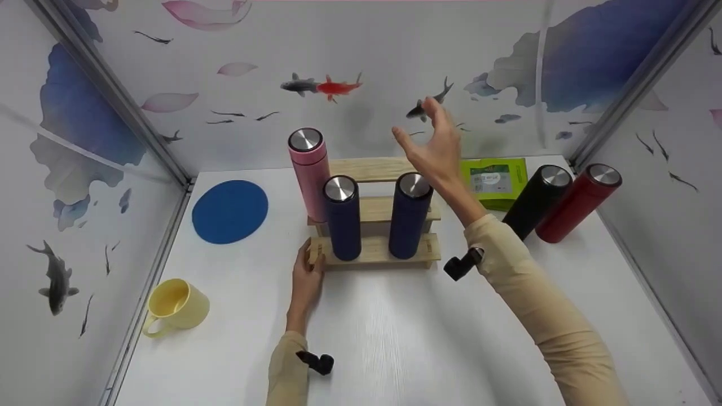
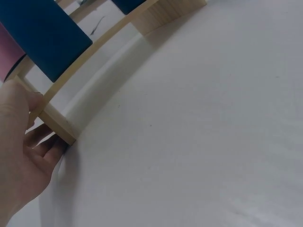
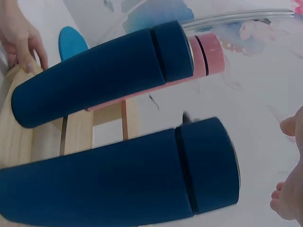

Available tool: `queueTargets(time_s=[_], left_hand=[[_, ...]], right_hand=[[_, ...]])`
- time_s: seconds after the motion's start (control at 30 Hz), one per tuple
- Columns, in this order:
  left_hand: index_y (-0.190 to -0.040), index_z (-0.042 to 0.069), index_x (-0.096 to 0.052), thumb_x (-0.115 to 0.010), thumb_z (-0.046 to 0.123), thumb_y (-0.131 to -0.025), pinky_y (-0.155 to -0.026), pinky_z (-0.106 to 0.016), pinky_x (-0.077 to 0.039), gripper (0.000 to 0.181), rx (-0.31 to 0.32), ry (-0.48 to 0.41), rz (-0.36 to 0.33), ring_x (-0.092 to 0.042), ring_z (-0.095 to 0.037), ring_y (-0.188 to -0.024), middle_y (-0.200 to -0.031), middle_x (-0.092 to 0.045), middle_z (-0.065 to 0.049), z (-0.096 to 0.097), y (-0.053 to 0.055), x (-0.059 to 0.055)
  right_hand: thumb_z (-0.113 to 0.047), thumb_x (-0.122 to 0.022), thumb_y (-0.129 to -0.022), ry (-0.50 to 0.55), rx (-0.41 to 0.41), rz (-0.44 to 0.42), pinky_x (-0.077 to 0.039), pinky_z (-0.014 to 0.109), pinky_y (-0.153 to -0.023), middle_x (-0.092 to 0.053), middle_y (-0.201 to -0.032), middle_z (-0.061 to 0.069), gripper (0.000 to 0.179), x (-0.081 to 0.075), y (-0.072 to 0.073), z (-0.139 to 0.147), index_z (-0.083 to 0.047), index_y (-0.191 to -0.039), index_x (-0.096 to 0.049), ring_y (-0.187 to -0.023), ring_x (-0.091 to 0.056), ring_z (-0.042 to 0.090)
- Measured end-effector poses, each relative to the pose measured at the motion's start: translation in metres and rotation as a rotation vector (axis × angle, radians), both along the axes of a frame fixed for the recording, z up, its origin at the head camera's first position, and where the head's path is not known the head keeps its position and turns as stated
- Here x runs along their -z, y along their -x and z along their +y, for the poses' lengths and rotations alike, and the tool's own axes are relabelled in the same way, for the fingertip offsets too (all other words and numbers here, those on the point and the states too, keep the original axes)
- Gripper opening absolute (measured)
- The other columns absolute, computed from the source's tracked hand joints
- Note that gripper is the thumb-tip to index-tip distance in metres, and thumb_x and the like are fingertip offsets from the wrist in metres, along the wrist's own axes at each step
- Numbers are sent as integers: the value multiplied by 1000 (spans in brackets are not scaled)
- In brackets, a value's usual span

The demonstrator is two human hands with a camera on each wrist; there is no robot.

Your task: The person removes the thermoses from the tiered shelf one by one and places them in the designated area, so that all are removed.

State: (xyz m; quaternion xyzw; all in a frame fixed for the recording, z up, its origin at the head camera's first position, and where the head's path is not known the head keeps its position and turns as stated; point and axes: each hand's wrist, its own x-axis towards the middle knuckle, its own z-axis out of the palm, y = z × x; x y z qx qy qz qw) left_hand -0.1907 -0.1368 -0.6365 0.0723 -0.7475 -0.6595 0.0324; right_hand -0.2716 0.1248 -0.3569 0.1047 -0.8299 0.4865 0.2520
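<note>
A stepped wooden rack (image 1: 375, 248) carries two dark blue thermos bottles, the left blue bottle (image 1: 344, 225) and the right blue bottle (image 1: 407, 225), upright on its front step. On a higher step at the left stands a pink thermos bottle (image 1: 311, 180). My left hand (image 1: 307, 279) grips the left end of the front step; in the left wrist view its thumb lies on top and its fingers (image 2: 45, 146) reach below the board. Above and behind the right blue bottle, my right hand (image 1: 437, 149) is raised with thumb and fingers spread, holding nothing.
Beyond my right forearm, a black thermos (image 1: 536, 203) and a red thermos (image 1: 578, 203) stand beside a green packet (image 1: 493, 183). At the left are a blue round mat (image 1: 230, 211) and a yellow mug (image 1: 177, 304). Printed panels wall the white table (image 1: 383, 338).
</note>
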Motion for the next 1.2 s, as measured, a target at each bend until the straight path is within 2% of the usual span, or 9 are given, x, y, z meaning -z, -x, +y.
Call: queueTargets(time_s=[0.27, 0.6, 0.77, 1.0, 1.2], left_hand=[[-159, 18, -32, -57, 32, -105, -117, -53, -37, 62, -1, 36, -25, -26, -37, -153, -166, -28, -13, -1, -1, -2], [-160, 24, -30, -55, 31, -105, -117, -52, -37, 60, 15, -28, -49, -24, -37, -154, -167, -24, -15, -1, -3, -2], [-160, 21, -31, -55, 29, -106, -118, -52, -36, 60, 7, -15, -32, -24, -36, -155, -167, -25, -13, -2, -2, -1], [-160, 19, -29, -56, 31, -105, -115, -52, -39, 63, 15, -31, -31, -33, -34, -151, -165, -30, -15, -1, -1, -1], [-161, 16, -28, -56, 29, -105, -119, -52, -35, 63, 13, -19, -27, -23, -37, -154, -167, -24, -16, -2, 0, 1]], right_hand=[[-39, -76, -90, -61, -54, -70, -33, 45, -120, -45, -154, 17, 87, -7, -3, -26, 1, -155, -35, -143, -42, 30], [-44, -78, -86, -92, -116, -142, -31, 42, -121, -42, -158, 16, 96, -11, -3, -59, 1, -156, -32, -147, -39, 28], [-46, -78, -85, -103, -150, -150, -32, 41, -121, -42, -158, 15, 97, -10, -4, -78, 0, -156, -31, -147, -39, 28], [-45, -77, -86, -122, -201, -194, -32, 42, -121, -43, -157, 14, 94, -6, -4, -103, -2, -156, -32, -147, -39, 27], [-45, -76, -88, -118, -241, -240, -32, 42, -121, -42, -158, 14, 94, 1, -1, -120, -2, -157, -30, -147, -39, 27]])
